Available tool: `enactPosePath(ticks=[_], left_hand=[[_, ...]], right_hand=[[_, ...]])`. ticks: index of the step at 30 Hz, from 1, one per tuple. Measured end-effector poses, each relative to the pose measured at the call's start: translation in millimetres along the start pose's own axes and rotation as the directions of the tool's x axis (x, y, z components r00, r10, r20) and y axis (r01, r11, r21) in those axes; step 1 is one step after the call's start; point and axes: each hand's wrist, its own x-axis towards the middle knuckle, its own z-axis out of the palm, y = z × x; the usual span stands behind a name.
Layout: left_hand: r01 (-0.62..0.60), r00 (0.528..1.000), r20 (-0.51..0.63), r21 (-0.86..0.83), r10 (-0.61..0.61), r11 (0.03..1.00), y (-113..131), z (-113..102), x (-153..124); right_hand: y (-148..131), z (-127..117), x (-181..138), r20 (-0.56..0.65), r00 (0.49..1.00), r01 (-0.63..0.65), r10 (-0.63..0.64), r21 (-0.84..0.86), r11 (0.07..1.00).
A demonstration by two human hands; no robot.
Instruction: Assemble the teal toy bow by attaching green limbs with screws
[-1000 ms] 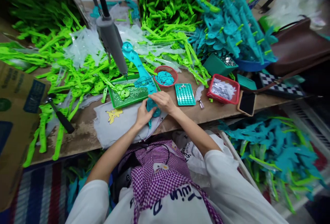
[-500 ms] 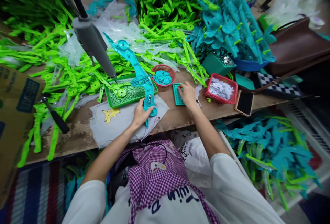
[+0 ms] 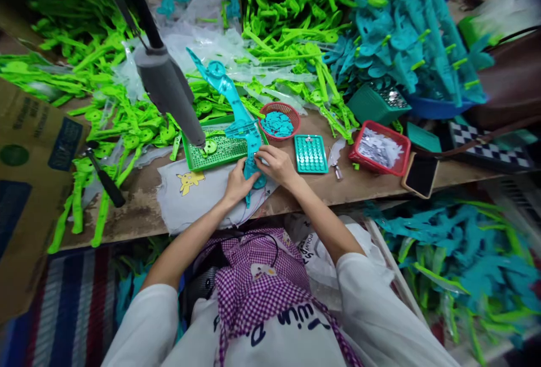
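Note:
A long curved turquoise plastic part (image 3: 237,109) lies slantwise over the green perforated tray (image 3: 224,155) and the grey cloth (image 3: 177,203). My left hand (image 3: 240,182) grips its near end. My right hand (image 3: 274,164) is at the same end, fingers pinched together against the part's surface; whatever they hold is too small to make out. To the right is a small teal tray (image 3: 311,155) with rows of round pits and a few tiny shiny pieces at its top. The grey electric screwdriver (image 3: 171,93) hangs over the green tray, where a lime-green part (image 3: 209,147) lies.
Behind the hands stand a red basket of turquoise pieces (image 3: 279,123) and heaps of lime-green parts (image 3: 143,124). Rightward are a red box of white pieces (image 3: 378,150), a phone (image 3: 420,174) and piled turquoise parts (image 3: 393,40). A black-handled hammer (image 3: 105,181) lies at left.
My right hand has moved left from the small teal tray to the turquoise part, uncovering the tray. My left hand keeps its grip on the part. The view has shifted slightly.

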Motion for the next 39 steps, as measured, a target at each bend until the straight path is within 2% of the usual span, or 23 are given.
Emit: enactPosePath(ticks=[5, 8, 10, 16, 18, 20, 22, 24, 26, 27, 29, 31, 33, 35, 37, 39], left_hand=[[0.013, 1.0, 0.005, 0.021, -0.013, 1.0, 3.0, -0.2, -0.3], [0.001, 1.0, -0.008, 0.015, -0.001, 1.0, 2.7, -0.5, -0.9], [-0.008, 1.0, -0.007, 0.01, 0.008, 1.0, 2.2, -0.4, -1.2], [-0.019, 1.0, -0.018, -0.018, 0.019, 1.0, -0.9, 0.1, -0.7], [-0.036, 0.999, -0.019, -0.029, 0.035, 0.999, -2.4, -0.3, -0.2], [-0.058, 0.998, -0.008, -0.06, 0.058, 0.996, -3.3, -1.0, 0.2], [-0.103, 0.994, 0.026, -0.116, 0.107, 0.988, -3.0, -1.7, 0.0], [-0.164, 0.98, 0.08, -0.179, 0.181, 0.97, -2.0, -2.4, -1.1], [-0.209, 0.962, 0.127, -0.23, 0.243, 0.95, -1.1, -2.9, -2.8], [-0.216, 0.958, 0.135, -0.248, 0.254, 0.944, -0.9, -3.1, -3.6], [-0.194, 0.965, 0.115, -0.291, 0.236, 0.937, -0.8, -3.8, -4.9], [-0.137, 0.981, 0.077, -0.387, 0.18, 0.912, -0.2, -5.1, -5.1], [-0.042, 0.987, 0.105, -0.562, 0.121, 0.826, 2.0, -7.1, -4.5], [0.113, 0.962, 0.252, -0.725, 0.108, 0.68, 5.9, -9.6, -3.8], [0.285, 0.889, 0.433, -0.78, 0.15, 0.557, 10.1, -12.7, -3.6], [0.397, 0.809, 0.556, -0.757, 0.192, 0.519, 13.0, -17.1, -3.9]], right_hand=[[8.7, -18.9, 5.4, 0.111, 0.993, 0.017, -0.031, 0.124, 0.992], [9.9, -20.7, 6.6, 0.152, 0.988, -0.004, -0.024, 0.181, 0.983], [9.2, -16.8, 3.6, 0.153, 0.988, -0.026, -0.001, 0.173, 0.985], [-6.2, -9.8, -19.9, 0.181, 0.981, -0.065, 0.066, -0.011, 0.998], [-14.4, -13.4, -26.9, 0.189, 0.977, -0.096, 0.096, -0.005, 0.995], [-22.2, -17.9, -29.6, 0.127, 0.976, -0.187, 0.177, 0.077, 0.979], [-29.1, -21.1, -25.6, -0.012, 0.936, -0.337, 0.351, 0.255, 0.907], [-35.4, -21.5, -13.9, -0.097, 0.816, -0.453, 0.57, 0.506, 0.734], [-41.8, -19.7, 3.9, -0.013, 0.706, -0.481, 0.708, 0.725, 0.493], [-45.1, -18.6, 13.7, 0.07, 0.681, -0.476, 0.729, 0.799, 0.368], [-51.8, -17.4, 31.6, 0.218, 0.67, -0.451, 0.709, 0.879, 0.156], [-58.0, -18.8, 43.3, 0.268, 0.673, -0.398, 0.69, 0.917, 0.031], [-63.4, -22.9, 46.4, 0.245, 0.663, -0.335, 0.707, 0.942, -0.011], [-68.0, -28.4, 42.2, 0.184, 0.628, -0.263, 0.756, 0.965, -0.016], [-72.0, -34.1, 33.6, 0.099, 0.57, -0.176, 0.816, 0.984, 0.004], [-76.1, -39.7, 23.4, 0.012, 0.506, -0.094, 0.862, 0.995, 0.041]])
